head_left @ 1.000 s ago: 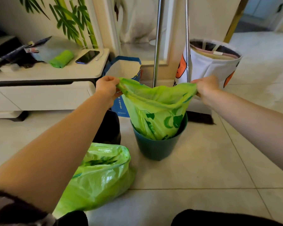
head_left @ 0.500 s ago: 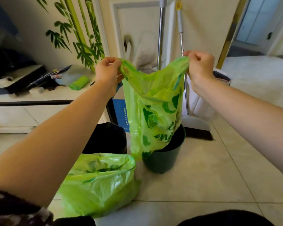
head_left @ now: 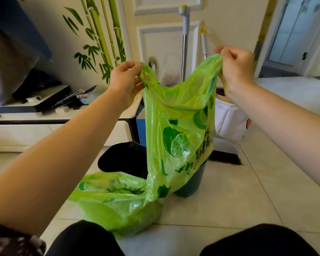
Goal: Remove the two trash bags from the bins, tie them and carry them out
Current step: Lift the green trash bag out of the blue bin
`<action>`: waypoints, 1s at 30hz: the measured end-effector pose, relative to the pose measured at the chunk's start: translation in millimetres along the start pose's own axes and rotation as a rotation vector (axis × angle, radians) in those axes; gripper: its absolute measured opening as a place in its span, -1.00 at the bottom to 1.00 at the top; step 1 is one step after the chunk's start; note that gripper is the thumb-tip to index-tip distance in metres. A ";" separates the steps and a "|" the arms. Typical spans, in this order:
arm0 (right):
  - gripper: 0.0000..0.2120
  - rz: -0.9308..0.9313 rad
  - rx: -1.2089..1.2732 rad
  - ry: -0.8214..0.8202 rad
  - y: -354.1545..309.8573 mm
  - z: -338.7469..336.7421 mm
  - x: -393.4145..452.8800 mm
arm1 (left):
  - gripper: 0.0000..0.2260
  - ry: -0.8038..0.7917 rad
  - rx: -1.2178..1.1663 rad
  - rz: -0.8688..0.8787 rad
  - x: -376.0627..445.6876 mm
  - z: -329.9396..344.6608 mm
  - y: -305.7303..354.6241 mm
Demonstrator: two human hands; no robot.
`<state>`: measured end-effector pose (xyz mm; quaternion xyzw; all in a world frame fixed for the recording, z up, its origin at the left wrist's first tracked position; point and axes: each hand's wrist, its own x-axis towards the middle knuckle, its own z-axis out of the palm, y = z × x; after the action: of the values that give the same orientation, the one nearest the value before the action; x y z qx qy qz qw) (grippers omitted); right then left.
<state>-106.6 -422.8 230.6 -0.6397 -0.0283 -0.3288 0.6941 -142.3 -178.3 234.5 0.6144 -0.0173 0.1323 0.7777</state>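
A green bag (head_left: 177, 137) printed with lime slices is held up in the air by both hands. Its left handle is pinched by the left hand (head_left: 125, 80), whose grip is closed on the plastic between thumb and fingers. Its right handle is pinched by the right hand (head_left: 236, 68), the grip likewise clamped on the plastic with the fingers curled. The bag mouth is stretched open between the two hands, and the bag body hangs down in front of a teal bin (head_left: 192, 183) standing on the tiled floor (head_left: 229, 200); whether the bag bottom touches the bin rim cannot be told. A black bin (head_left: 122, 157) is set just left of the teal bin, partly hidden by the held bag. A second green bag (head_left: 116, 202) lies on the floor in front of the black bin, untied and slumped, with its mouth open upward. Two poles (head_left: 184, 43) are leaned against a white door (head_left: 163, 43) behind the bins. A low white counter (head_left: 50, 126) carrying dark clutter is located at the left, against the wall. A white fabric basket (head_left: 227, 122) is seen behind the right forearm.
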 end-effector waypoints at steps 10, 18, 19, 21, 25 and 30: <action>-0.67 0.040 -0.128 -0.086 -2.4 -47.3 -68.8 | -0.91 -0.110 0.076 -0.143 -57.9 -22.5 -31.8; -0.75 0.163 -0.335 -0.167 58.0 -80.9 -116.3 | -0.88 -0.108 0.258 -0.279 -76.2 -47.1 -105.0; -0.74 0.177 -0.371 -0.178 66.6 -83.6 -121.7 | -0.89 -0.091 0.283 -0.302 -75.7 -51.8 -114.9; -0.73 0.214 -0.422 -0.200 83.3 -88.1 -130.2 | -0.88 -0.066 0.328 -0.350 -73.9 -61.9 -133.7; -0.72 0.316 -0.621 -0.313 115.4 -97.1 -142.3 | -0.85 -0.035 0.481 -0.370 -72.5 -87.4 -168.9; -0.70 0.470 -0.796 -0.562 156.6 -120.3 -157.3 | -0.89 -0.146 0.739 -0.480 -77.5 -117.6 -204.5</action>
<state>-198.4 -471.2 0.4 -0.9057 0.0576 0.0336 0.4186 -186.6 -122.6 -3.4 0.8453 0.1195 -0.0985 0.5114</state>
